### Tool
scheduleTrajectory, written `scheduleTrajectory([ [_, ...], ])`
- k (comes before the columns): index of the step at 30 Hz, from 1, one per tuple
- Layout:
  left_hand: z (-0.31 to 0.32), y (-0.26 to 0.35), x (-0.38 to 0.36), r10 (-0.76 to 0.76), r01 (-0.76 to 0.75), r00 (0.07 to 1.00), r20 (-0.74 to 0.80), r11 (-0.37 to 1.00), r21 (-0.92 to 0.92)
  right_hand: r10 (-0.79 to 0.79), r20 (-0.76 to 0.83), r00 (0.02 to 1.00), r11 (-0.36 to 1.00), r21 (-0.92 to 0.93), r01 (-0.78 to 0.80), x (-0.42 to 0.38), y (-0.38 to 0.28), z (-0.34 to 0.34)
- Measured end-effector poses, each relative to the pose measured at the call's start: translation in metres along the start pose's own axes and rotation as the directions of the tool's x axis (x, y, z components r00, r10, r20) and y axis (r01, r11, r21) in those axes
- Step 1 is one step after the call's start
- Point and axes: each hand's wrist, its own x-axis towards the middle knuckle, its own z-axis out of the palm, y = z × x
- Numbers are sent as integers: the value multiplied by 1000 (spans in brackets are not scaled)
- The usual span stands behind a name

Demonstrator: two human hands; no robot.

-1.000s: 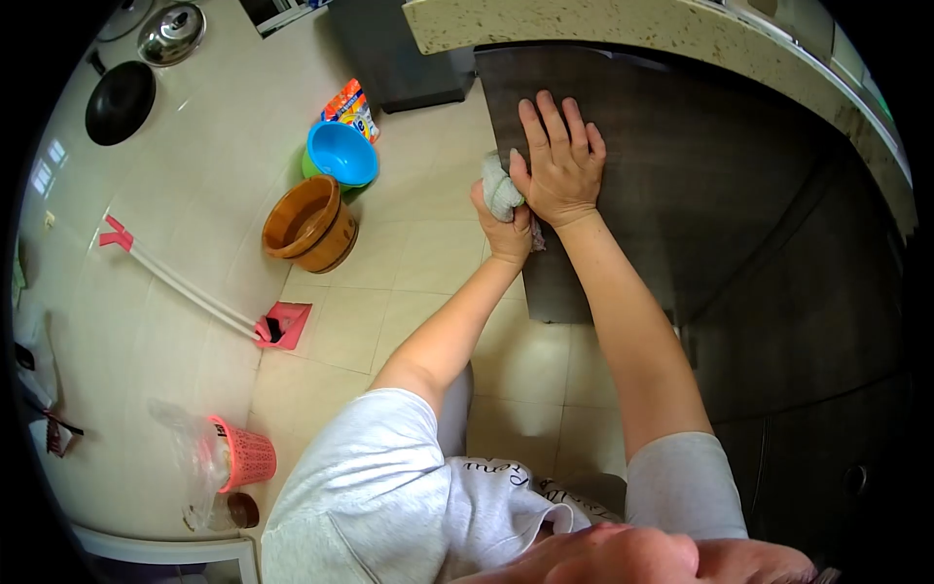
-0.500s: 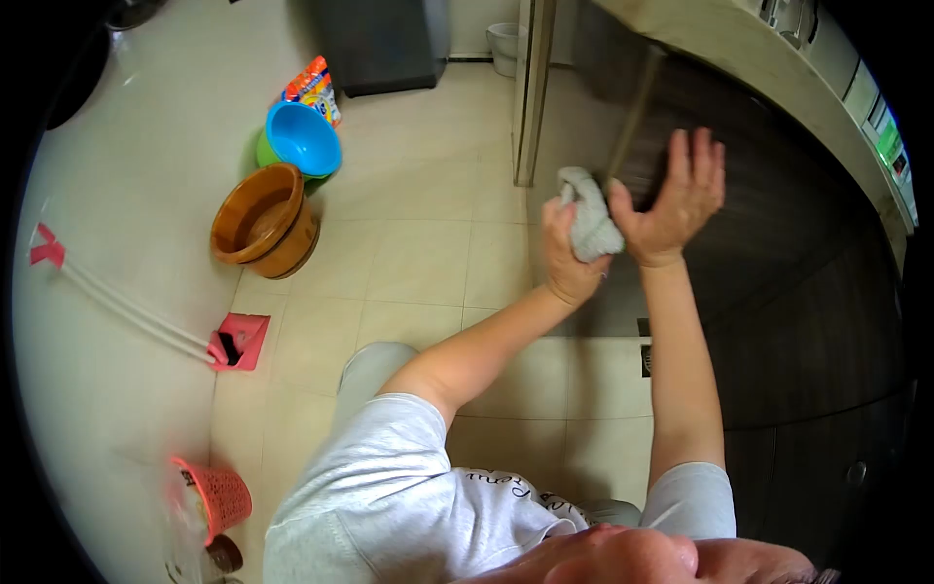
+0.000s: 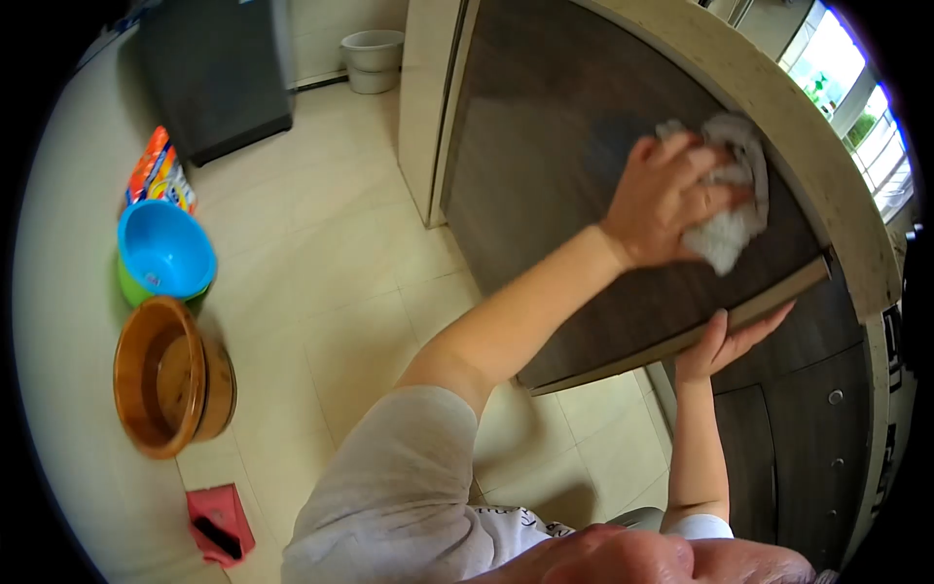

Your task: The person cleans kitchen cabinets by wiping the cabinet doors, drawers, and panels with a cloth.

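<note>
My left hand (image 3: 671, 195) presses a crumpled grey-white cloth (image 3: 736, 209) against the dark wood-look face of a cabinet door (image 3: 574, 185). Its fingers are wrapped over the cloth and slightly blurred. The door stands angled out from the cabinet, with its pale edge towards me. Lower down, my right hand (image 3: 725, 348) grips this edge near its right end, with the thumb on one side. The door partly hides its fingers.
Over the door runs a beige countertop (image 3: 837, 195). Dark drawers (image 3: 817, 419) stand at right. To the left are a wooden tub (image 3: 209, 389), a blue basin (image 3: 165, 248), a detergent bag (image 3: 161, 175) and a red dustpan (image 3: 222, 521). Behind stand a dark appliance (image 3: 209, 78) and white bucket (image 3: 373, 60).
My left hand has moved up and right with the cloth. My right hand has gone from lying spread on the dark panel to gripping the door's edge. The door now shows more face-on.
</note>
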Motion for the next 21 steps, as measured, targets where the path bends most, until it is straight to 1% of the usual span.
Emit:
scheduleTrajectory([
  [2, -9, -39, 5, -34, 39, 998, -62, 996, 84, 135, 12, 991, 990, -36, -135, -5, 4, -6],
  [3, -10, -59, -2, -132, 143, 980, -151, 988, 59, 163, 43, 986, 985, -59, -161, -5, 4, -9],
  [4, -10, -78, -16, -222, 234, 947, -232, 972, 25, 163, 37, 986, 985, -71, -160, -7, 5, -8],
  [6, -14, -102, -44, -455, 466, 852, -258, 885, -21, 219, 42, 975, 974, -60, -217, -6, 10, -10],
  [8, -20, -97, -75, -590, 605, 782, -201, 796, 18, 208, 51, 977, 974, -99, -203, -9, 12, -12],
  [10, -17, -69, -97, -692, 697, 706, -152, 717, -26, 268, -4, 964, 945, -196, -263, -16, 14, -14],
  [11, -13, -52, -106, -693, 697, 708, -137, 717, -30, 181, 31, 983, 963, -210, -171, -14, 14, -14],
  [12, -12, -31, -106, -633, 637, 770, -78, 770, 46, 180, 22, 983, 961, -219, -171, -11, 9, -16],
  [13, -17, -9, -92, -562, 562, 827, 2, 827, 1, 157, 46, 987, 962, -231, -142, -8, 8, -14],
  [14, -21, 5, -72, -474, 479, 878, 66, 874, -86, 137, 68, 988, 963, -242, -117, -7, 7, -12],
  [15, -17, 14, -56, -401, 406, 914, 69, 908, -100, 137, 59, 989, 963, -243, -119, -7, 6, -13],
  [16, -17, 17, -34, -289, 294, 951, 109, 955, -37, 131, 66, 989, 963, -244, -111, -7, 5, -14],
  [17, -15, 14, -11, -163, 166, 983, 81, 985, -42, 124, 72, 990, 965, -243, -103, -7, 4, -13],
  [18, -10, 8, 11, -33, 35, 998, 52, 998, -45, 123, 65, 990, 965, -242, -104, -4, 3, -12],
  [20, -11, -18, 37, 139, -135, 988, 71, 989, -63, 134, 58, 989, 962, -247, -116, -3, -4, -8],
  [21, -13, -28, 40, 149, -144, 984, 101, 988, -64, 133, 53, 990, 959, -260, -115, -6, -3, -9],
])
